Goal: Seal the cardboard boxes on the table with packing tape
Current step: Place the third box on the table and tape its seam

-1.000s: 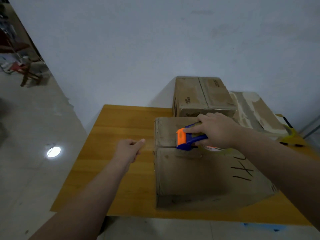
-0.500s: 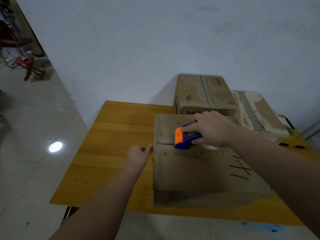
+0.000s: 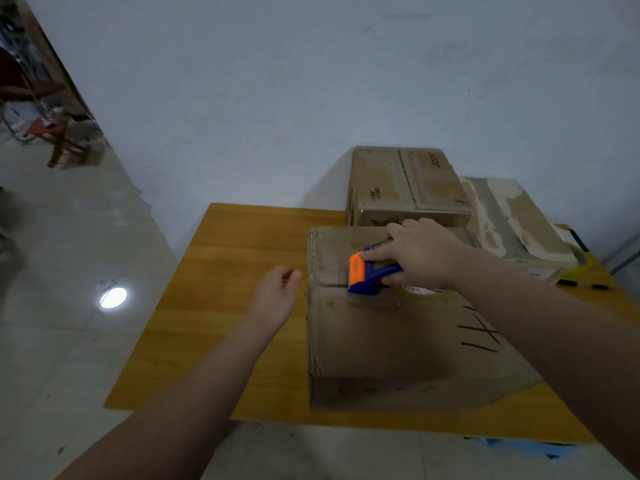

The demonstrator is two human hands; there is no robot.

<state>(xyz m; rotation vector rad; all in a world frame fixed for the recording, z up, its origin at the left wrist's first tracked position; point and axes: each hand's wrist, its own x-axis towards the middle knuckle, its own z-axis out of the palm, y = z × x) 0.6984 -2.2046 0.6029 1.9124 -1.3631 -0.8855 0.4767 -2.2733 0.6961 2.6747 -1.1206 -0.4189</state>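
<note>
A large cardboard box (image 3: 398, 341) with black marker strokes on top lies on the wooden table (image 3: 228, 306). My right hand (image 3: 422, 254) grips a blue and orange tape dispenser (image 3: 367, 271) pressed on the box's centre seam near its left end; a roll of clear tape (image 3: 419, 291) sits in it. My left hand (image 3: 277, 296) hovers at the box's left edge, fingers loosely curled, holding nothing. Whether it touches the box I cannot tell.
A second closed box (image 3: 405, 185) stands behind, against the wall. A worn box (image 3: 516, 220) with torn paper lies to its right, with a yellow tape roll (image 3: 583, 259) and a black pen (image 3: 585, 285) beside it. A red stool (image 3: 55, 133) stands far left on the floor.
My left hand moved from the open table toward the box's left edge. The dispenser in my right hand stayed near the seam's left end.
</note>
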